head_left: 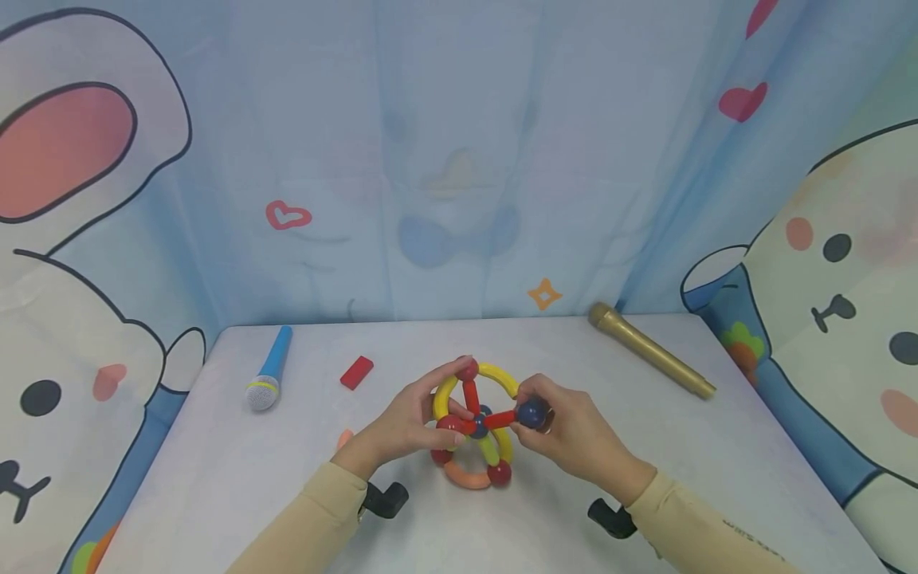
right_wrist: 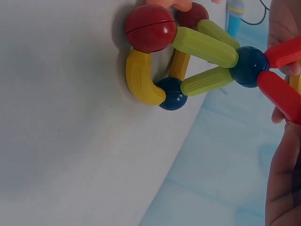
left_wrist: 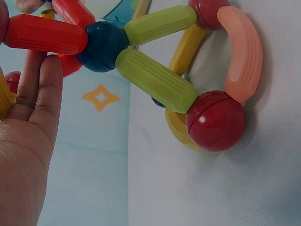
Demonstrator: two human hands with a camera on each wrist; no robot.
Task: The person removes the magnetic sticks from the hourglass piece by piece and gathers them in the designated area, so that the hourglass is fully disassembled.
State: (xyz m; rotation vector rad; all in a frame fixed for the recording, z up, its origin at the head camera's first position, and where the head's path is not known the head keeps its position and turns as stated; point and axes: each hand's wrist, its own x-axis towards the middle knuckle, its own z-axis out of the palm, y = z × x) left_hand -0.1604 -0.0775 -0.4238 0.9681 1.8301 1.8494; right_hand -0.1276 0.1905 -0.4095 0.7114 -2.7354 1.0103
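Both hands [head_left: 412, 426] on rod-and-ball toy [head_left: 476, 422] (right pinching blue ball)

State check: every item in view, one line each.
Toy frame of rods and balls: assembled, base on table, held by both hands.
Left hand: grips frame.
Right hand: pinches blue ball.
Blue microphone: lying flat.
Gold microphone: lying flat.
Red block: loose on table.

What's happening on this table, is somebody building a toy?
A person is holding a toy frame of coloured rods and balls on the white table. The left hand grips it by a red ball, and the right hand pinches a dark blue ball at the end of a red rod. A blue toy microphone, a red block and a gold microphone lie farther back.
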